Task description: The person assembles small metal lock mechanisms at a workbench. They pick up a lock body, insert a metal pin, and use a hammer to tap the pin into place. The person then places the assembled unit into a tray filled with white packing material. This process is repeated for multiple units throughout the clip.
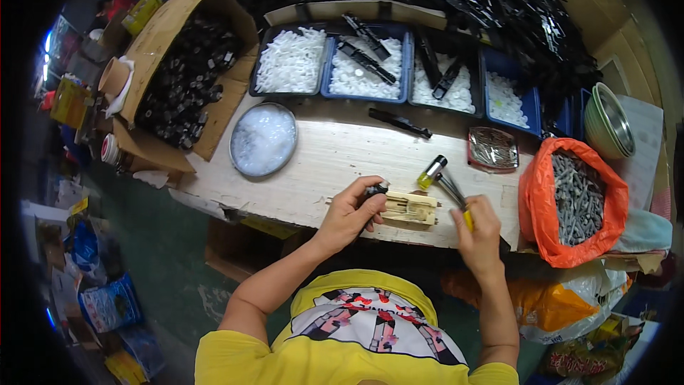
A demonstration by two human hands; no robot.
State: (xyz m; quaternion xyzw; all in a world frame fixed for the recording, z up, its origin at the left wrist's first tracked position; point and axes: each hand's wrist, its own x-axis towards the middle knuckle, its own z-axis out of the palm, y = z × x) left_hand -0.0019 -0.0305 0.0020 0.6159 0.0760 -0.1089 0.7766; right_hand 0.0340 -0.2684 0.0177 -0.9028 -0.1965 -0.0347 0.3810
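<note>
Shirt [306, 360], 6 o'clock. Pinching black part [376, 190] with fingers of left hand [349, 212], beside fixture [411, 208]. Gripping tool [468, 219] in fingers of right hand [482, 234], 4 o'clock.

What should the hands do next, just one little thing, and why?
Probably bring the yellow-handled tool left, toward the small black part: the left hand holds that part at the cream fixture, while the right hand holds the tool off to the right.
</note>
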